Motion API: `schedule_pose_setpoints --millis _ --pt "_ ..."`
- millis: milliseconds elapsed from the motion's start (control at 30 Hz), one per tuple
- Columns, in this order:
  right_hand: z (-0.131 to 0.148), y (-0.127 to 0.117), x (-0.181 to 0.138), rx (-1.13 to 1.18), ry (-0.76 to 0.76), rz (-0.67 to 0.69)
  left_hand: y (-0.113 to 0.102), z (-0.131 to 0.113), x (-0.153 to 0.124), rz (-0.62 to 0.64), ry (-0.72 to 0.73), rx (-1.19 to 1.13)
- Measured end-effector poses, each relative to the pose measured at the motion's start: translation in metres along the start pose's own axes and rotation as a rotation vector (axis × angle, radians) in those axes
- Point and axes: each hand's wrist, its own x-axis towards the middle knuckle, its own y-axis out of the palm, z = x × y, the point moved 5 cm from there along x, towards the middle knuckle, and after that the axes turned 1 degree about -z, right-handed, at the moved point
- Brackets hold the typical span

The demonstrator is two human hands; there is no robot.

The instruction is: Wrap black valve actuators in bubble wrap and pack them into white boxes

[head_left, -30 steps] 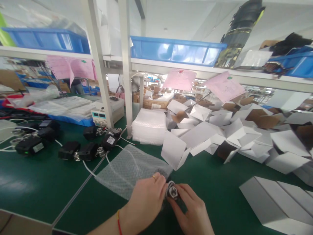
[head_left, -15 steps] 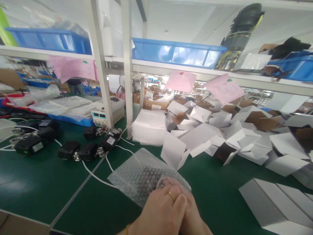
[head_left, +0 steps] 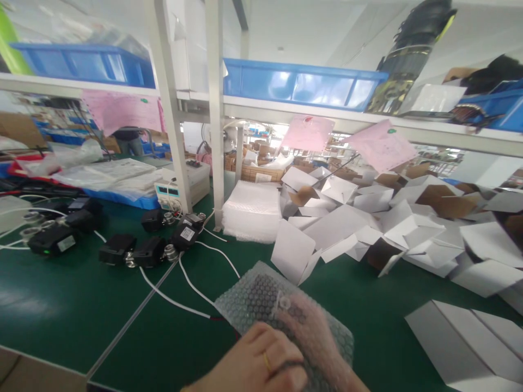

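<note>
Head view looks down on a bubble-wrap bag [head_left: 261,296] lying low and near the front of the green counter [head_left: 73,321], with a dark part inside it that shows only as a shadow through the bubbles. The right hand [head_left: 316,340] is pushed inside the bag, seen pink through the film, and its grip appears closed around that dark part, though the bubbles blur the fingers. The left hand [head_left: 253,367] sits on the bag's near edge, a gold ring on one finger, its grip narrow and pinching the film. Just left of the hands a white cable [head_left: 171,299] runs across the counter, ending at red tips beside the bag. Farther out to the left, beyond the cable, lie several black devices [head_left: 118,249] with metal fittings. Straight past the hands stands a stack of bubble-wrap bags [head_left: 251,212] against a white post [head_left: 216,109]. To the right of that stack, and well apart from the hands, a heap of folded white cartons [head_left: 392,223] spills over the counter, and flat white carton blanks [head_left: 466,337] lie close on the right. Overhead, blue bins [head_left: 302,87] sit on a shelf with pink sheets [head_left: 308,133] hanging below it.
</note>
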Motion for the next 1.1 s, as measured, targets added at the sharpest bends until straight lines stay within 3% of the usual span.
schedule_pose_setpoints --millis 67,167,267,400,600,800,1100 --pt "0.000 -0.003 0.000 0.046 0.015 0.027 -0.021 0.017 -0.005 -0.029 0.006 0.189" --pt "0.002 -0.001 0.000 0.050 0.012 0.016 -0.023 0.036 -0.013 -0.028 -0.004 0.381" --pt "-0.002 0.003 0.002 0.024 0.002 -0.054 -0.003 0.036 -0.018 -0.027 0.032 0.312" --pt "-0.013 0.006 0.003 0.011 -0.017 -0.120 0.013 0.020 -0.023 -0.132 0.102 0.239" --pt "-0.017 0.008 0.001 0.073 -0.044 -0.036 0.004 0.039 -0.030 -0.110 -0.110 0.358" --pt "-0.017 0.013 0.003 0.016 -0.004 0.033 0.004 0.042 -0.025 -0.110 -0.071 0.210" --pt "-0.001 -0.002 0.000 0.124 0.048 -0.036 0.001 0.032 -0.021 -0.190 -0.052 0.227"
